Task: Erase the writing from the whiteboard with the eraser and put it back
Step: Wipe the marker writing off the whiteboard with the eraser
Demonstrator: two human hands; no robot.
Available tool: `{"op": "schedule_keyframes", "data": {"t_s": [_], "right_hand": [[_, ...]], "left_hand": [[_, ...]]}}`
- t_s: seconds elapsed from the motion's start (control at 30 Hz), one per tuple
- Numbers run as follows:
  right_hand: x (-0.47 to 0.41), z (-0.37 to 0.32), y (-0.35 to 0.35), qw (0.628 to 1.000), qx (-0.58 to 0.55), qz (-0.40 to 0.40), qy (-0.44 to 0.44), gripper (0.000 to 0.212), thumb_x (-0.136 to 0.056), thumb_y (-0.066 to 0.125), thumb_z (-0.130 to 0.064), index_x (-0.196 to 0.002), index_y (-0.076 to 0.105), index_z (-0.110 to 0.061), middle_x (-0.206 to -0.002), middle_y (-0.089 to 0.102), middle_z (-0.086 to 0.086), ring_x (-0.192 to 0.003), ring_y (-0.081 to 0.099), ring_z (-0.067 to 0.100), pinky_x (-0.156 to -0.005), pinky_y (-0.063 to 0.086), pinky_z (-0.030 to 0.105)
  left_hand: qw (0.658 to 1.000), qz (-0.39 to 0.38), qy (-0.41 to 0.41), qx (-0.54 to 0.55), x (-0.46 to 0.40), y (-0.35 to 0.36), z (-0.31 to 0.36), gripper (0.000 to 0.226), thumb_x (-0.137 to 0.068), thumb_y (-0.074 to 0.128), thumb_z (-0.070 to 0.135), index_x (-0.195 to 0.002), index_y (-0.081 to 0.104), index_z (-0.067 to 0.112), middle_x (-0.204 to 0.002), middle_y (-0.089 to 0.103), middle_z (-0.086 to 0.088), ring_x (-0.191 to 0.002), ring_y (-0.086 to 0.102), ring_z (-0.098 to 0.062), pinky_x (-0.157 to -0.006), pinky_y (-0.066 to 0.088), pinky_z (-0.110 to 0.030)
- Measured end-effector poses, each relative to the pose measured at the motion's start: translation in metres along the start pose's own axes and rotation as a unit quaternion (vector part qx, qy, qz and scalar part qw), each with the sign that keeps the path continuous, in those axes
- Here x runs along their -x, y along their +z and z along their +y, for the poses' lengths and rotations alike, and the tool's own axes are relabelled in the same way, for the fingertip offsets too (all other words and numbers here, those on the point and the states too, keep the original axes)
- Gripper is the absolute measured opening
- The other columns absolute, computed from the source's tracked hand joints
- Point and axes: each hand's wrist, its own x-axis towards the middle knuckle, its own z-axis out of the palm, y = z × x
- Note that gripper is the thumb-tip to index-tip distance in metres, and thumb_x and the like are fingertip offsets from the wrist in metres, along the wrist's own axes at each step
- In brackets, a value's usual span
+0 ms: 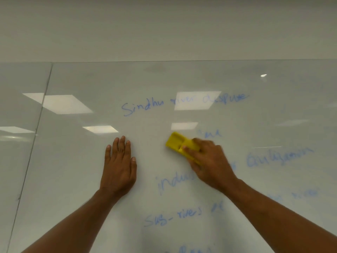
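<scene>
Clearly the fingers (187,148) of the right hand (209,161) clamp the small yellow plastic block eraser (177,143), pressing it flat mid-board on the glossy white whiteboard (182,79), among faint blue handwriting (184,104). It looks light and stiff, best gripped across its long sides. Left hand (119,167) lies open-palmed nearer the board's left edge.

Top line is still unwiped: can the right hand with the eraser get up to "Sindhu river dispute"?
Probably yes. The right hand holds the yellow eraser just below that top line, with only bare whiteboard between them.
</scene>
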Motion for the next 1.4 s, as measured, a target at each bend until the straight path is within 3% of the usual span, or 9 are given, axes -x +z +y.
{"op": "schedule_keyframes", "data": {"t_s": [0.2, 0.43, 0.6, 0.67, 0.8, 0.9, 1.13, 1.3, 1.4], "right_hand": [[0.000, 0.022, -0.009, 0.910, 0.019, 0.102, 0.401, 0.045, -0.089, 0.067, -0.024, -0.133, 0.058, -0.023, -0.134, 0.052, 0.017, -0.110, 0.051, 0.044, -0.083, 0.047, 0.055], [0.022, 0.009, -0.008, 0.999, 0.022, -0.024, -0.031, 0.046, -0.089, 0.067, -0.031, -0.134, 0.059, -0.030, -0.135, 0.058, 0.013, -0.108, 0.057, 0.036, -0.075, 0.047, 0.041], [-0.009, 0.027, -0.010, 0.928, 0.013, 0.086, 0.362, 0.047, -0.090, 0.065, -0.024, -0.136, 0.055, -0.025, -0.137, 0.050, 0.017, -0.112, 0.050, 0.043, -0.084, 0.046, 0.053], [-0.025, 0.013, -0.005, 0.913, 0.014, 0.091, 0.398, 0.045, -0.093, 0.062, -0.026, -0.137, 0.054, -0.025, -0.139, 0.048, 0.016, -0.115, 0.047, 0.042, -0.086, 0.044, 0.054], [-0.050, -0.025, 0.010, 0.993, -0.006, 0.032, 0.112, 0.050, -0.091, 0.066, -0.027, -0.139, 0.053, -0.027, -0.138, 0.053, 0.017, -0.109, 0.054, 0.041, -0.080, 0.047, 0.048], [-0.075, -0.029, 0.014, 0.996, 0.015, -0.006, -0.085, 0.046, -0.089, 0.068, -0.031, -0.133, 0.058, -0.027, -0.134, 0.058, 0.016, -0.106, 0.060, 0.038, -0.074, 0.049, 0.044], [-0.142, -0.027, 0.019, 0.971, 0.029, 0.034, 0.234, 0.046, -0.097, 0.051, -0.029, -0.143, 0.045, -0.026, -0.145, 0.043, 0.016, -0.113, 0.047, 0.040, -0.083, 0.043, 0.048], [-0.142, -0.056, 0.027, 0.994, 0.011, -0.049, -0.100, 0.045, -0.097, 0.054, -0.032, -0.141, 0.050, -0.026, -0.146, 0.046, 0.018, -0.119, 0.050, 0.039, -0.084, 0.043, 0.047], [-0.156, -0.041, 0.023, 0.996, 0.044, -0.045, -0.062, 0.045, -0.098, 0.051, -0.028, -0.143, 0.047, -0.026, -0.148, 0.043, 0.017, -0.120, 0.048, 0.039, -0.086, 0.042, 0.046]], "left_hand": [[1.000, 0.006, 0.000, -0.003, 0.000, 0.002, -0.002, 0.064, -0.099, 0.021, 0.032, -0.154, 0.020, 0.000, -0.164, 0.015, -0.017, -0.154, 0.007, -0.030, -0.125, 0.005, -0.049], [1.000, 0.018, 0.008, -0.005, 0.001, 0.005, -0.003, 0.063, -0.100, 0.023, 0.031, -0.154, 0.021, -0.001, -0.164, 0.018, -0.018, -0.154, 0.010, -0.031, -0.125, 0.007, -0.050], [1.000, 0.020, 0.006, -0.007, 0.002, 0.003, 0.000, 0.063, -0.099, 0.023, 0.031, -0.154, 0.022, -0.001, -0.164, 0.018, -0.018, -0.154, 0.010, -0.031, -0.124, 0.009, -0.051], [1.000, 0.020, 0.006, -0.003, 0.002, 0.003, 0.001, 0.063, -0.099, 0.023, 0.030, -0.154, 0.022, -0.001, -0.164, 0.018, -0.018, -0.153, 0.011, -0.031, -0.124, 0.008, -0.051], [1.000, 0.024, 0.010, -0.004, 0.003, 0.002, 0.000, 0.062, -0.099, 0.026, 0.029, -0.153, 0.026, -0.001, -0.162, 0.022, -0.019, -0.152, 0.016, -0.033, -0.123, 0.012, -0.052], [0.999, 0.033, 0.017, -0.005, 0.002, 0.002, 0.000, 0.061, -0.098, 0.029, 0.028, -0.152, 0.029, -0.002, -0.161, 0.026, -0.020, -0.151, 0.020, -0.034, -0.121, 0.014, -0.052], [0.999, 0.032, 0.014, -0.006, 0.004, 0.002, 0.000, 0.061, -0.099, 0.028, 0.029, -0.153, 0.025, 0.000, -0.163, 0.022, -0.017, -0.153, 0.016, -0.032, -0.121, 0.013, -0.050], [0.999, 0.039, 0.019, 0.001, 0.004, 0.002, -0.001, 0.060, -0.099, 0.029, 0.028, -0.152, 0.030, 0.000, -0.162, 0.025, -0.017, -0.152, 0.019, -0.032, -0.120, 0.018, -0.052], [0.999, 0.043, 0.021, 0.008, 0.005, 0.004, -0.002, 0.060, -0.099, 0.030, 0.029, -0.152, 0.028, 0.001, -0.163, 0.024, -0.016, -0.152, 0.018, -0.031, -0.121, 0.017, -0.052]]}}
